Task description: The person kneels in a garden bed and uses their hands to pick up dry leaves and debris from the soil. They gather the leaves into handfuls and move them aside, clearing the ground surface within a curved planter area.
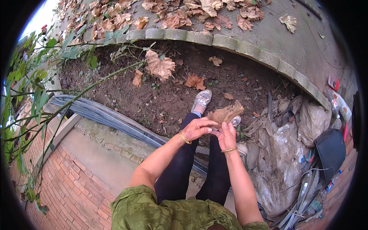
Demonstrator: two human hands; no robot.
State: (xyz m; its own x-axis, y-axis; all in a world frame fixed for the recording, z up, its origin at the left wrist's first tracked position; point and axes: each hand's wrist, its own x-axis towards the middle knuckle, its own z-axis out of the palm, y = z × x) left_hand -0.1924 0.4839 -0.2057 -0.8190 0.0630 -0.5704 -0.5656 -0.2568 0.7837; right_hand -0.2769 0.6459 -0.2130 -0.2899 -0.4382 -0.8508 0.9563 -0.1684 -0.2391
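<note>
Both my hands meet in front of my legs at a dry brown leaf (225, 112). My right hand (225, 136) pinches its lower edge between thumb and fingers. My left hand (199, 128) reaches in from the left, its fingertips at the leaf's lower left side; whether they grip it is unclear. Beyond the hands, a reddish-brown dry leaf (195, 82), a large pale one (159, 65) and a smaller one (216, 60) lie on or just over the dark soil (161, 106). My patterned shoe (203, 97) stands on the soil, with the other partly hidden behind the held leaf.
A scalloped concrete edging (224, 42) curves around the bed, with many dry leaves (176, 19) beyond. Green branches (97, 82) reach in from the left above grey pipes (115, 118). Dirty plastic sheeting (283, 161), a black object (330, 155) and bundled strips (304, 198) lie at right.
</note>
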